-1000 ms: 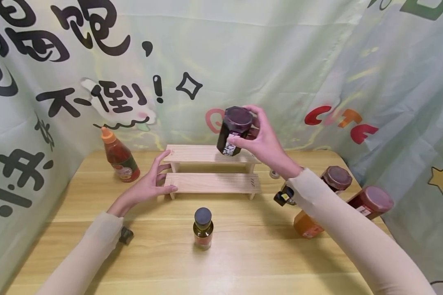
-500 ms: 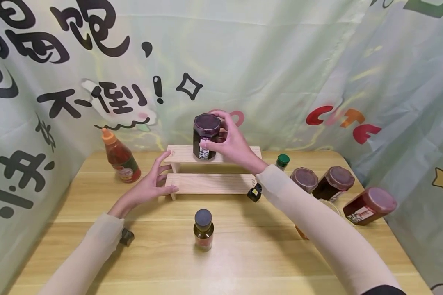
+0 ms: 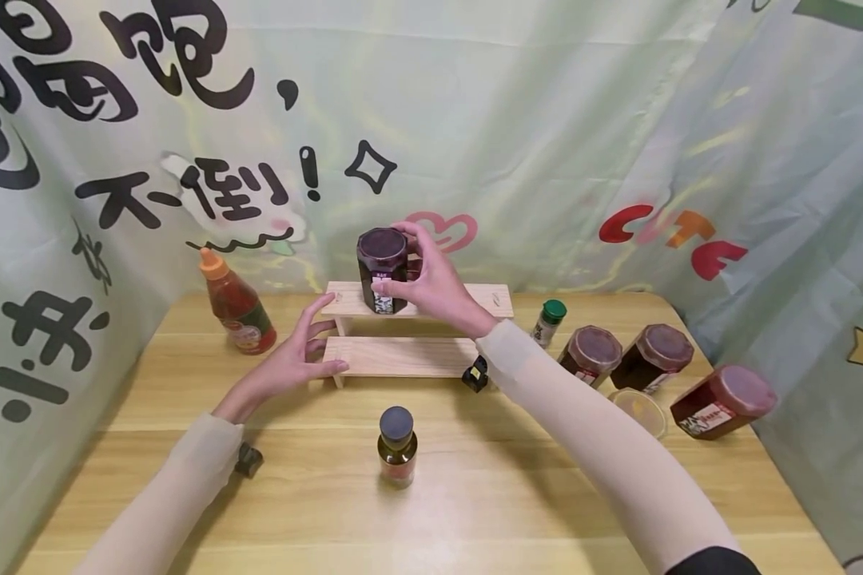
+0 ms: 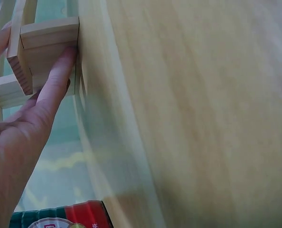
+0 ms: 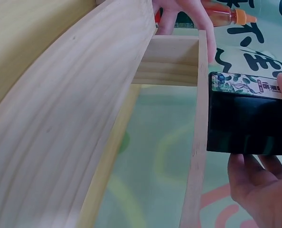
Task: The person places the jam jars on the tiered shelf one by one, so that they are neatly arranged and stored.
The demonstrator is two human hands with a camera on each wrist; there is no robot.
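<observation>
My right hand (image 3: 439,287) grips a dark purple jam jar (image 3: 374,275) with an octagonal lid, thumb on its label. The jar is upright at the left part of the upper shelf of a two-step wooden rack (image 3: 403,357). In the right wrist view, the jam jar (image 5: 250,123) has its base right at the shelf board. My left hand (image 3: 288,363) holds the rack's left end, thumb on the lower step and a finger at the upper corner. In the left wrist view, one finger of the left hand (image 4: 51,95) lies along the rack's side panel.
A sauce bottle (image 3: 239,307) with orange cap stands left of the rack. A dark-capped bottle (image 3: 397,447) is in front. To the right are a green-capped shaker (image 3: 549,322), jam jars (image 3: 591,355), (image 3: 650,359), a red jar (image 3: 719,403) and a yellowish lid (image 3: 640,411).
My right hand has carried the jam jar leftward and down onto the left part of the upper shelf. My left hand has stayed at the rack's end.
</observation>
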